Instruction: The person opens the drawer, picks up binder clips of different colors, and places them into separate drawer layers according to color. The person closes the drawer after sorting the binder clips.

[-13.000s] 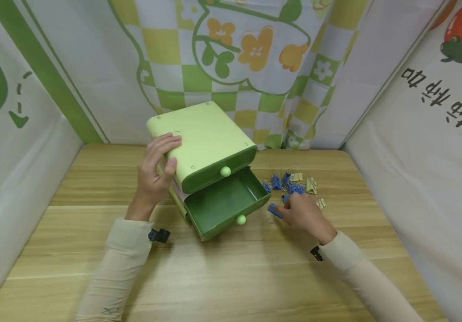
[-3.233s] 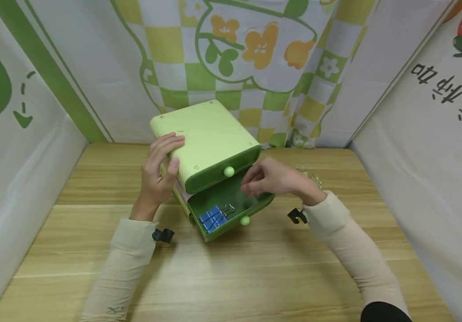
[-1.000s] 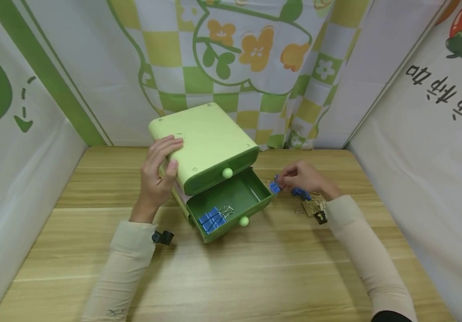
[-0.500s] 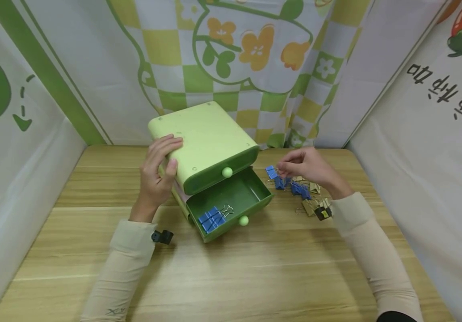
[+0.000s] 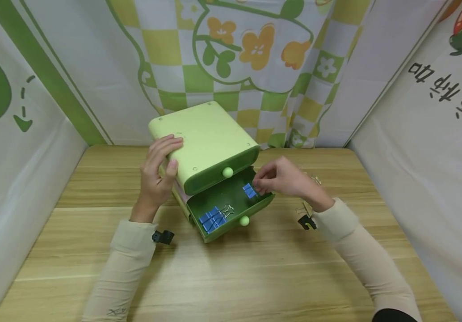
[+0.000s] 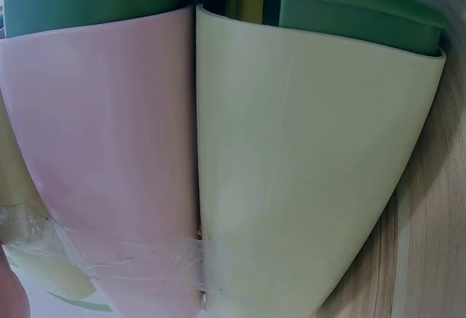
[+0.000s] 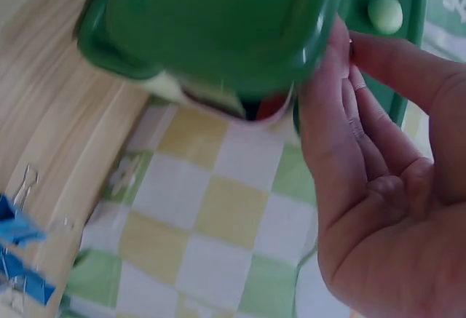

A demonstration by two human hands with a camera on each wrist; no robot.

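A pale-green drawer cabinet [image 5: 208, 134] stands skewed on the table, one green drawer [image 5: 224, 193] pulled out below the top one. My left hand [image 5: 155, 174] rests along its upper left edge, fingers laid over the top. Over the drawer's right end, my right hand [image 5: 282, 180] pinches a blue binder clip [image 5: 249, 191] by its wire handles. Several blue binder clips [image 5: 213, 219] lie side by side at the drawer's left end. In the right wrist view the drawer front [image 7: 226, 27] hides the held clip. Pink [image 6: 102, 143] and cream [image 6: 306, 165] cabinet tiers fill the left wrist view.
Gold binder clips [image 5: 305, 208] lie on the wooden table [image 5: 255, 277] right of the cabinet, partly covered by my right arm. More blue binder clips [image 7: 23, 281] show in the right wrist view. A checkered curtain [image 5: 231, 96] hangs close behind the cabinet.
Blue clips have come into the drawer since the oldest frame. In the last half second my right hand has carried another clip left from the table pile to over the drawer. My left hand stays put.
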